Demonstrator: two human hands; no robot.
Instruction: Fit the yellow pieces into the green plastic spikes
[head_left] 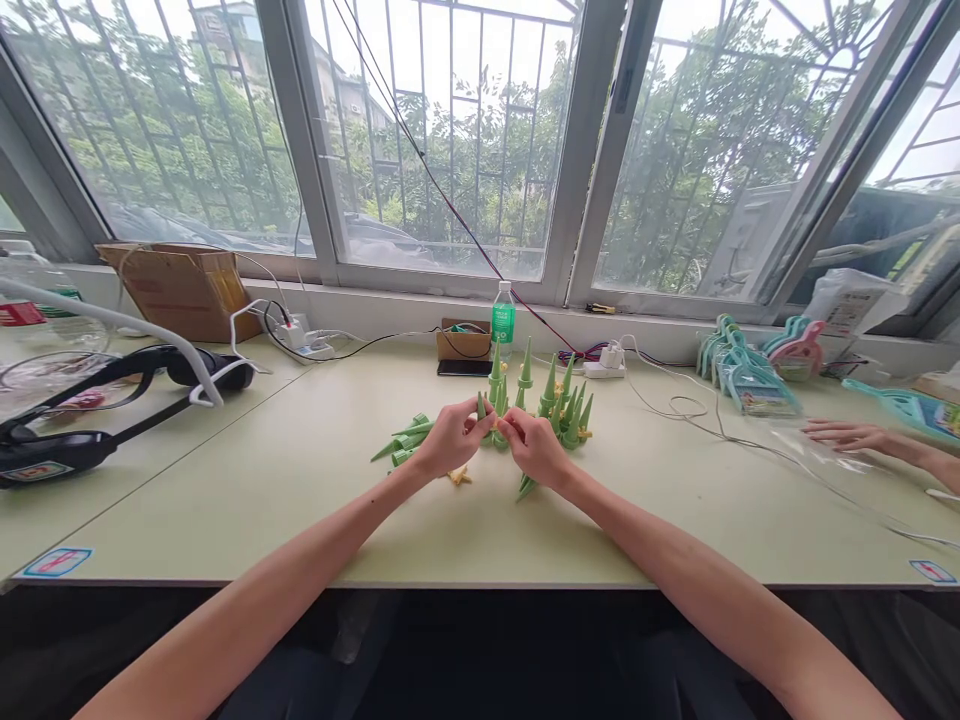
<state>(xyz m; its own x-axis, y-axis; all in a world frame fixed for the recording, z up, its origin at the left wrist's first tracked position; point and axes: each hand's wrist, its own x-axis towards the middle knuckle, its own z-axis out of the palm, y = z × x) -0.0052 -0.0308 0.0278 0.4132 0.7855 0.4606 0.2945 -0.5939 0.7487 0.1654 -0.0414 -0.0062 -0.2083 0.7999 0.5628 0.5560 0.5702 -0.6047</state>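
My left hand is closed round a green plastic spike whose pointed tip sticks up above the fingers. Close against it, my right hand pinches at a small yellow piece at the spike's side, largely covered by the fingertips. Behind and right of the hands, several green spikes stand upright, some with yellow pieces on them. More green spikes lie on their sides left of my left hand. Some loose yellow pieces lie below it. Another spike lies partly under my right hand.
On the table a green-labelled bottle and a dark phone stand at the back. Cables and a power strip run along the windowsill. Hangers and another person's hand are at right; a black headset lies left.
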